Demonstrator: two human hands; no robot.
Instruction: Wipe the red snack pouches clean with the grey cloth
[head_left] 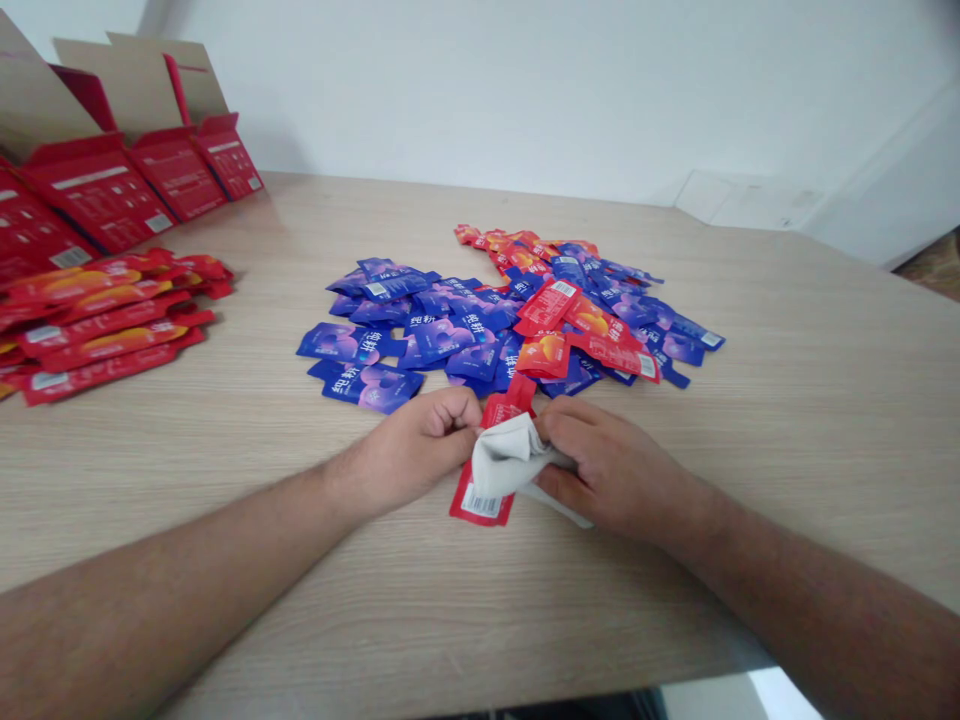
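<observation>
A red sachet [481,500] lies on the wooden table [225,470] just in front of me, with a white cloth [510,458] draped over its middle. My left hand [416,447] is closed in a pinch at the sachet's left edge beside the cloth. My right hand [607,468] is closed on the cloth, pressing it against the sachet. Behind my hands spreads a loose pile of blue sachets [420,330] and red sachets [585,325].
A row of red sachets [105,320] lies at the left. Open red cardboard boxes [127,180] stand at the far left corner against a white wall. The table's front edge runs along the bottom right, its right edge near a skirting board.
</observation>
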